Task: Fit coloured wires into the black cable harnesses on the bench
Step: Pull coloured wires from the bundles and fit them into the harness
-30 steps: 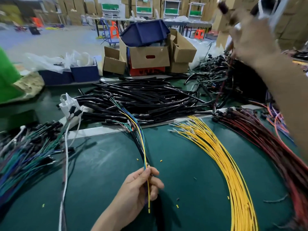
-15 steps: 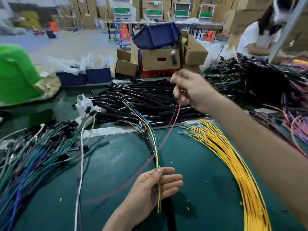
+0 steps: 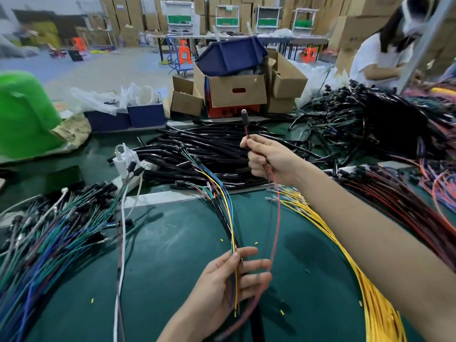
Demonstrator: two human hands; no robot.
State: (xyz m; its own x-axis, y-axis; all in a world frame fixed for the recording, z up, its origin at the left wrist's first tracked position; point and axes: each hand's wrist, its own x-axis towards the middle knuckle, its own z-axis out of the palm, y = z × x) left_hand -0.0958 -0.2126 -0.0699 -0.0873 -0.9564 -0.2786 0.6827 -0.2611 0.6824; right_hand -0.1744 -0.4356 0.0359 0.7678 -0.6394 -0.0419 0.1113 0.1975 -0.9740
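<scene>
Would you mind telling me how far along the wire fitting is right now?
Done: the harness in the left hand already carries yellow, blue and green wires. In hand: the right hand pinches a red wire, not yet fitted. Left: a pile of black harnesses and a bundle of yellow wires lie on the bench.

No lettering can be read anywhere in the frame. The pale labels on the stacked cardboard cartons along the top edge are too small and blurred to make out, as is the faint dark print on the large carton at upper right. The green-and-white panels on the shelving racks at top centre carry no legible characters either
</scene>
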